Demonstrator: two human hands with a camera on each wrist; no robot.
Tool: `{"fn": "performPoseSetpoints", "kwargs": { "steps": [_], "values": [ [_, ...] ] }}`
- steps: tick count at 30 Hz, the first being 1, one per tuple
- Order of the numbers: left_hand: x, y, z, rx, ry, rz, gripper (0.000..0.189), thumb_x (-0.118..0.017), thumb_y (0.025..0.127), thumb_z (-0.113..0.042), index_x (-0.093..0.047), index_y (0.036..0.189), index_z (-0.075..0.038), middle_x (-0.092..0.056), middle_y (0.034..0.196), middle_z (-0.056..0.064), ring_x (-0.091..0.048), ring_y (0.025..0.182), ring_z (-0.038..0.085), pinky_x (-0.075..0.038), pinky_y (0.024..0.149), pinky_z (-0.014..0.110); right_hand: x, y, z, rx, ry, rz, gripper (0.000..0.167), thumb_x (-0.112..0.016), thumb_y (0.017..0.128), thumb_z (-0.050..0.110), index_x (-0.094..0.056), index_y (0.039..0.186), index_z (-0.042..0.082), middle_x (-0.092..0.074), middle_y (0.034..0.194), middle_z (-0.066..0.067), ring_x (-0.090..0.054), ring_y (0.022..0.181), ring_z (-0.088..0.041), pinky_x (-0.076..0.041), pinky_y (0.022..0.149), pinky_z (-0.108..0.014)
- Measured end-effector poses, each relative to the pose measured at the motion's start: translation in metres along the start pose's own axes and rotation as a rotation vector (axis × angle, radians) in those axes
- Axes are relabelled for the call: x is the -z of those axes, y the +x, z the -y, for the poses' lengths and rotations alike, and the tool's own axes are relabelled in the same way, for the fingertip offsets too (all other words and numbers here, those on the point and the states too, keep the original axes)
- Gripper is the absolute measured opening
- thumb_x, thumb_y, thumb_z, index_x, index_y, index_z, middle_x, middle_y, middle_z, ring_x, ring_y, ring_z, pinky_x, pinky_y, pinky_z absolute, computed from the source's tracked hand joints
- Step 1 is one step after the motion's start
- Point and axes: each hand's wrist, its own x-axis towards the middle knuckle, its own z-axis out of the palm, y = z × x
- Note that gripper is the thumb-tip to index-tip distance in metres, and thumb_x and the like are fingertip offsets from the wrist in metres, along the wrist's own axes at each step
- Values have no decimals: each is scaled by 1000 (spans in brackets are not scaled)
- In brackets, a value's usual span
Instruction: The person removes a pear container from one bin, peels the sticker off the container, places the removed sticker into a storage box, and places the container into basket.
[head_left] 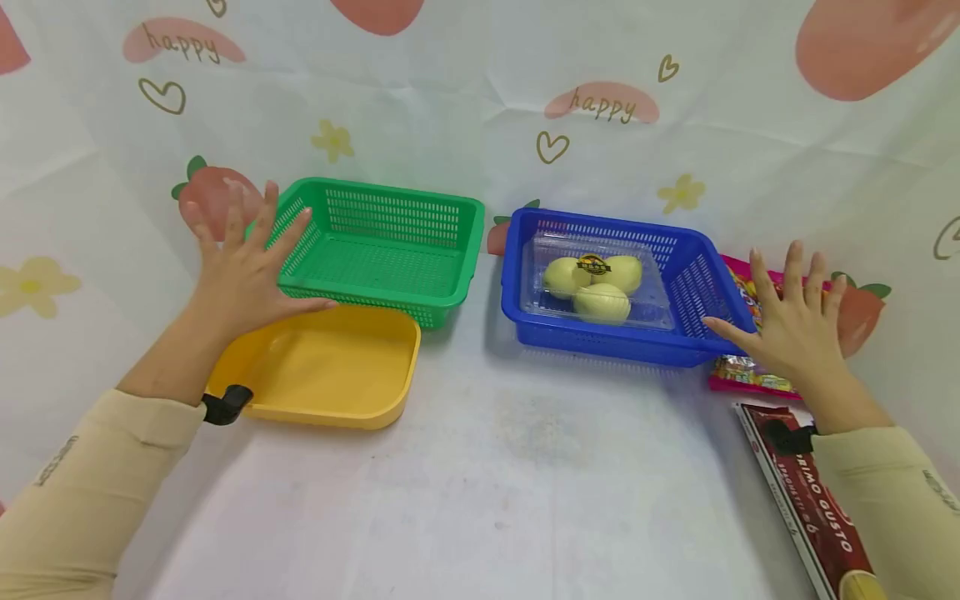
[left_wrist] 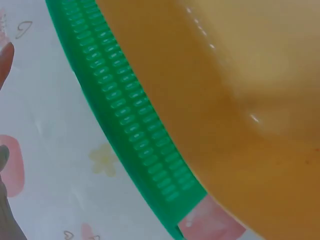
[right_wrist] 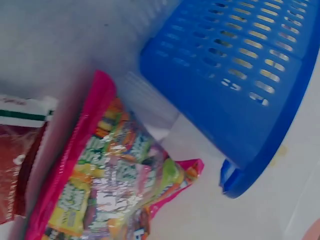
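Observation:
My left hand (head_left: 243, 275) is spread with straight fingers above the yellow tray (head_left: 322, 367) and the near left side of the green basket (head_left: 382, 258); it holds nothing. Fingers spread wide, my right hand (head_left: 798, 333) hovers by the right end of the blue basket (head_left: 615, 337) and partly hides a pink-edged bag of wrapped sweets (right_wrist: 115, 180). Inside the blue basket lies a clear plastic box (head_left: 648, 304) with three pale yellow-green round fruits (head_left: 602, 303) and a dark label. Beneath the right wrist is a dark red spaghetti box (head_left: 813, 500), partly covered by the sleeve.
A white cloth printed with peaches, hearts and flowers (head_left: 682, 193) hangs behind the baskets. The white tabletop (head_left: 480, 483) stretches across the front. The yellow tray's back edge overlaps the green basket's front.

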Motion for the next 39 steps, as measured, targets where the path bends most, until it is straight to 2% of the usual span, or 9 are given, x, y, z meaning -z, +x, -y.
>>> {"fn": "performPoseSetpoints", "kwargs": {
  "steps": [3,6,8,12,18,21,27,33,39],
  "values": [
    [1,5,-3,12,-1,42,116,-32,63,-92,-8,151,-21,31,152,1,33,137,32,11,101,74,2,6,0,-3,13,-5,98,-37,83,70,17,147,22,41,145,-5,40,132,-29,24,102,-65],
    [1,12,-7,25,-1,82,112,-52,67,-80,-5,151,-22,31,151,1,34,137,32,6,101,76,4,11,2,-4,32,-8,97,-37,83,70,17,147,22,40,146,-6,39,132,-30,24,102,-65],
    [-1,17,-10,27,-8,96,112,-59,68,-74,-4,151,-23,30,151,1,33,137,32,2,100,77,4,14,3,-6,48,-8,96,-37,84,70,17,147,22,39,146,-6,39,132,-31,24,102,-65],
    [-4,30,-18,24,-27,115,112,-61,68,-72,-2,151,-25,31,151,0,34,136,31,1,101,77,5,19,6,-13,68,-2,94,-35,84,70,18,147,23,39,146,-7,39,132,-32,24,102,-65],
    [-5,53,-35,-18,-34,119,109,-55,70,-75,-2,151,-24,33,150,1,37,134,31,16,102,71,6,31,11,-27,73,2,94,-34,84,71,18,147,23,39,146,-7,39,132,-31,23,102,-65],
    [-3,67,-48,-38,-56,123,107,-53,72,-76,-1,151,-24,34,149,0,37,134,30,20,102,68,7,37,13,-39,90,1,93,-33,84,71,17,147,23,38,146,-7,39,132,-31,24,102,-65],
    [-5,93,-77,-65,-145,124,104,-52,75,-74,-1,151,-25,33,150,0,35,136,30,19,104,66,10,50,19,-51,130,-4,92,-29,84,72,17,147,24,36,147,-8,36,133,-34,21,103,-66],
    [-7,119,-104,-53,-314,148,98,-51,78,-71,1,150,-29,32,150,-2,34,136,27,18,107,63,14,63,26,-51,180,0,92,-27,84,74,18,147,24,37,147,-8,37,133,-34,23,103,-65],
    [-14,141,-127,-31,-528,203,92,-58,83,-55,-3,151,-25,27,153,3,28,138,33,12,111,62,16,76,34,-77,239,6,93,-25,83,76,20,146,25,36,147,-10,36,133,-36,21,103,-66]
  ]
}}
